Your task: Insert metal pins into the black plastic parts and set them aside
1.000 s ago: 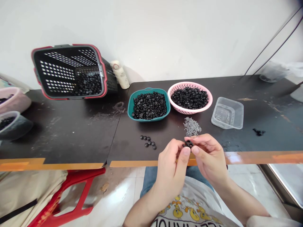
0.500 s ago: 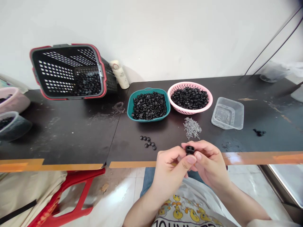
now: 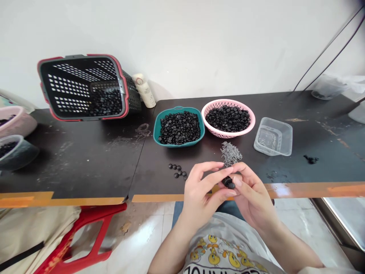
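Note:
My left hand (image 3: 201, 188) and my right hand (image 3: 251, 192) meet over the table's front edge, and both pinch one small black plastic part (image 3: 228, 183) between their fingertips. Just beyond the hands lies a heap of small grey metal pins (image 3: 230, 153). To the left of the hands, several black round pieces (image 3: 178, 171) lie on the dark table (image 3: 114, 163). Farther back stand a teal basket (image 3: 179, 127) and a pink basket (image 3: 228, 118), each full of black parts.
A clear plastic tub (image 3: 273, 136) sits right of the pins. A black and red crate (image 3: 85, 87) lies tipped at the back left beside a white bottle (image 3: 145, 90). Two bowls (image 3: 15, 137) stand at the far left. A red stool (image 3: 82, 236) is under the table.
The hands dropped toward the table edge, then lifted slightly. My left fingers have spread out over the black part, which now sits lower between the fingertips.

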`<state>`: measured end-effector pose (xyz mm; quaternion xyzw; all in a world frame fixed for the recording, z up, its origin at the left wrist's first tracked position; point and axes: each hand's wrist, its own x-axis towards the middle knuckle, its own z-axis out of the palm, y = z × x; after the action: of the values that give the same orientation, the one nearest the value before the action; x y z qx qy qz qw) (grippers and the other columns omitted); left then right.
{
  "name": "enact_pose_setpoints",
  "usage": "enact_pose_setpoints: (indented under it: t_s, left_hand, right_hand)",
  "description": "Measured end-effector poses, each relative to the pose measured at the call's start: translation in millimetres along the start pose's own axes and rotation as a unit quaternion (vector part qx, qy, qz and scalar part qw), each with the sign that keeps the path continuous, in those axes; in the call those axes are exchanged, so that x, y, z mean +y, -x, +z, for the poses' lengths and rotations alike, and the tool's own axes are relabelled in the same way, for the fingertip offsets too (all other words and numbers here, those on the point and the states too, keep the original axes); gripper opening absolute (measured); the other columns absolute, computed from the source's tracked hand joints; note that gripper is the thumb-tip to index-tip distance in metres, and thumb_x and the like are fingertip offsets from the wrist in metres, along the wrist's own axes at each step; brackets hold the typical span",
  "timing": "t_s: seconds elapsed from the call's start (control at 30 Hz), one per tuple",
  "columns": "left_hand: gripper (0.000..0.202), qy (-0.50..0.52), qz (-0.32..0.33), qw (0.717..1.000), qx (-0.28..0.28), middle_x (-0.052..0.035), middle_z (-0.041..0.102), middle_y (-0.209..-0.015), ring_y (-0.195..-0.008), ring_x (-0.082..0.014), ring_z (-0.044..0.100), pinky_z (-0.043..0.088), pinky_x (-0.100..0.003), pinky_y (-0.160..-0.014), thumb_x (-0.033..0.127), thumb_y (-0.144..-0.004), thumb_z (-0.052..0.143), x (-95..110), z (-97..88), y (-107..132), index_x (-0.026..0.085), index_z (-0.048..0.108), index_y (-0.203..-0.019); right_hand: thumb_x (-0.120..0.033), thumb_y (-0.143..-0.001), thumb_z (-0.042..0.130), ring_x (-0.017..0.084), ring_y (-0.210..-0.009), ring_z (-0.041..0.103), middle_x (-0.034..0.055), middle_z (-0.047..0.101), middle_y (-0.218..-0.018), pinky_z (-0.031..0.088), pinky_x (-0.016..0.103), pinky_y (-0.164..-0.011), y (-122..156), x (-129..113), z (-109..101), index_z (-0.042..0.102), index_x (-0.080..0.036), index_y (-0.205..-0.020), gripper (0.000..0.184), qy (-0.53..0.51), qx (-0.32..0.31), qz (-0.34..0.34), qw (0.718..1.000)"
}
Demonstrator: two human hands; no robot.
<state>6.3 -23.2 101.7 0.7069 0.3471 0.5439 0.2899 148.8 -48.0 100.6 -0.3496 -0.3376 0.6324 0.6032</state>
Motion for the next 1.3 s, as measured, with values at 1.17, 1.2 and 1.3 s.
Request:
enact_pose_setpoints:
  t_s: [1.17, 1.2, 1.3]
  left_hand:
    - [0.021, -0.024, 0.15, 0.984, 0.094, -0.0012, 0.075, -0.079, -0.069, -0.0132, 0.07, 0.063, -0.026, -0.067, 0.021, -0.074, 0.086, -11.2, -1.8, -5.5, 0.016, 0.072, -0.089]
    - [0.021, -0.017, 0.152, 0.984, 0.095, -0.0009, 0.075, -0.078, -0.068, -0.0131, 0.07, 0.063, -0.026, -0.067, 0.021, -0.074, 0.086, -11.1, -2.1, -5.7, 0.016, 0.072, -0.088]
    - [0.021, 0.001, 0.152, 0.984, 0.092, -0.0007, 0.075, -0.079, -0.068, -0.013, 0.069, 0.064, -0.027, -0.067, 0.022, -0.075, 0.086, -10.0, -2.4, -6.5, 0.016, 0.071, -0.088]
  right_hand:
    - [-0.022, -0.083, 0.08, 0.011, -0.067, 0.066, 0.002, 0.07, -0.093, 0.058, 0.022, -0.056, 5.0, -32.3, -2.7, 0.082, -0.035, -0.094, 0.017, 0.207, -0.039, -0.032, 0.977]
    - [-0.022, -0.082, 0.081, 0.01, -0.067, 0.066, 0.0015, 0.069, -0.093, 0.057, 0.021, -0.057, 3.1, -34.5, -2.4, 0.082, -0.033, -0.093, 0.016, 0.189, -0.045, -0.011, 0.981]
    - [-0.02, -0.077, 0.086, 0.009, -0.068, 0.066, 0.0001, 0.07, -0.087, 0.057, 0.019, -0.06, -7.5, -39.0, -5.2, 0.08, -0.028, -0.09, 0.016, 0.113, -0.083, 0.079, 0.987]
